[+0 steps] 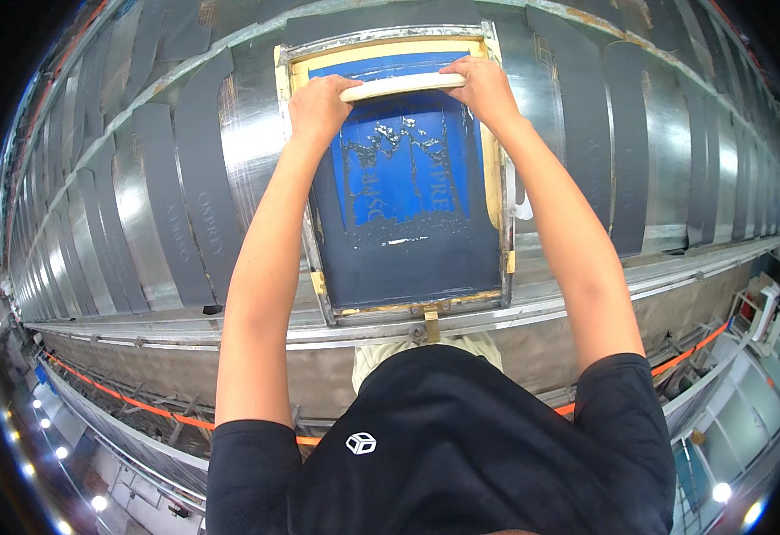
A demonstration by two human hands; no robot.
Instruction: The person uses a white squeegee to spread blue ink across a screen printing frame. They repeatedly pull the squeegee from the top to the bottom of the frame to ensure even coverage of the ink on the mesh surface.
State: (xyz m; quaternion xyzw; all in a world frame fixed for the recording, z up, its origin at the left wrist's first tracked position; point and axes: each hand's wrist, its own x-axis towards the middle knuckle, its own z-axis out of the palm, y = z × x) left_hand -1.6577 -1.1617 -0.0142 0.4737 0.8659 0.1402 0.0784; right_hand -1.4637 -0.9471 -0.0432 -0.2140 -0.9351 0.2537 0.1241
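Note:
A screen printing frame (pixel 317 267) lies flat on a metal table in front of me. Its mesh (pixel 396 183) is blue, with streaks of dark ink in the middle and a dark coated band at the near end. Across the far end of the mesh lies a squeegee with a cream bar (pixel 403 86). My left hand (pixel 318 109) is closed round its left end, and my right hand (pixel 486 85) grips its right end. Both arms are stretched forward. The squeegee's blade edge is hidden below the bar.
Dark grey fabric pieces (pixel 617 134) lie in rows along the shiny metal table (pixel 251 134), on both sides of the frame. A metal rail (pixel 568 308) runs along the table's near edge, close to my body. An orange strip (pixel 162 412) passes lower down, behind me.

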